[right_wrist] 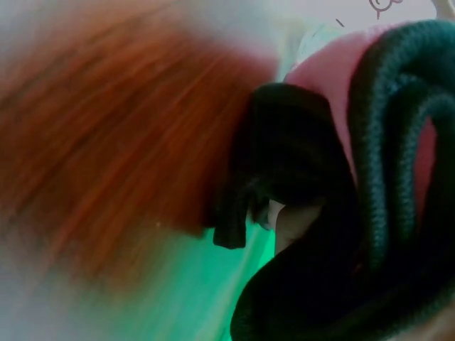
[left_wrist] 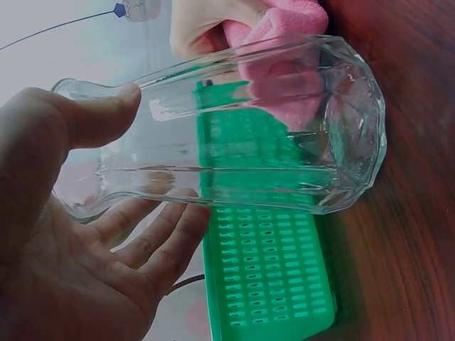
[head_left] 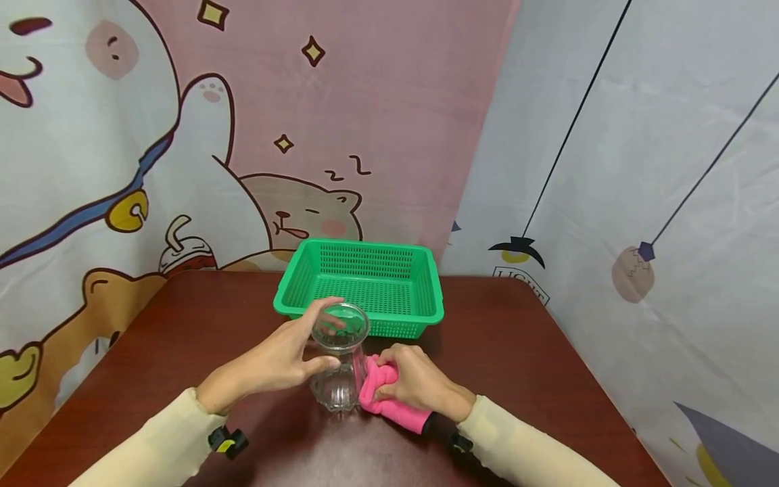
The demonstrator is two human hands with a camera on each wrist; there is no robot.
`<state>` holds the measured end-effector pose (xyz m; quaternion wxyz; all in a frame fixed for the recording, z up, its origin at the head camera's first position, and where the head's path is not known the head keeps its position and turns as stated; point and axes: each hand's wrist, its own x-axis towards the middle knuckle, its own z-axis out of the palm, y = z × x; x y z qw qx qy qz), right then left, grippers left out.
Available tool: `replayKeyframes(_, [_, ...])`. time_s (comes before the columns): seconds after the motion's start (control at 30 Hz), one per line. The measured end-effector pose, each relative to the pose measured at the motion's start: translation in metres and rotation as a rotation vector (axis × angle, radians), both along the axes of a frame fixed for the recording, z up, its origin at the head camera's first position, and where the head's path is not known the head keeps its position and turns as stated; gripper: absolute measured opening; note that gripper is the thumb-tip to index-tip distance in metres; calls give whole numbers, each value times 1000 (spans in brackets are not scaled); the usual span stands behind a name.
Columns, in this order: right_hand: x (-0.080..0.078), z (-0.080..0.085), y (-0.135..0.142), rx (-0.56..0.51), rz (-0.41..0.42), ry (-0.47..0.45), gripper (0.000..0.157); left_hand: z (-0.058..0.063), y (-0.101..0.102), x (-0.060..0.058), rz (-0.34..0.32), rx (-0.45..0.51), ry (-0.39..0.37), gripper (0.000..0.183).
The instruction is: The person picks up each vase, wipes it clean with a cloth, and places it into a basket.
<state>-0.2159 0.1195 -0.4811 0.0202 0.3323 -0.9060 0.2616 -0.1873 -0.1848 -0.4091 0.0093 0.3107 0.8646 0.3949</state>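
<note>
A clear glass vase (head_left: pixel 338 392) with a flared rim and faceted sides stands upright on the brown table. My left hand (head_left: pixel 276 358) grips it near the top, thumb on the near side and fingers around the far side. In the left wrist view the vase (left_wrist: pixel 249 153) looks see-through, with nothing inside. My right hand (head_left: pixel 420 382) holds a bunched pink cloth (head_left: pixel 406 414) against the vase's lower right side. Dark edging shows on the cloth (right_wrist: pixel 323 74) in the right wrist view, which is partly blurred and hides most of that hand.
Behind the vase a green plastic basket (head_left: pixel 395 329) with perforated walls sits towards the back of the table (head_left: pixel 505 352). A printed fabric backdrop (head_left: pixel 395 101) hangs behind the table, and another pale sheet (head_left: pixel 688 223) is on the right.
</note>
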Motion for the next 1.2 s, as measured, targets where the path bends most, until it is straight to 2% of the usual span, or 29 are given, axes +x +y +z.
replayKeyframes(0.47, [3,-5,5,-108,-39,-89,38,-5,0,-1,-16,-1,14,96])
replayKeyframes(0.7, [-1,-5,2,-142,-32,-76,36,-3,-2,-3,-12,5,-1,97])
replayKeyframes(1.2, [1,22,-5,-289,-63,-93,38,-2,-1,-3,-6,5,5,96])
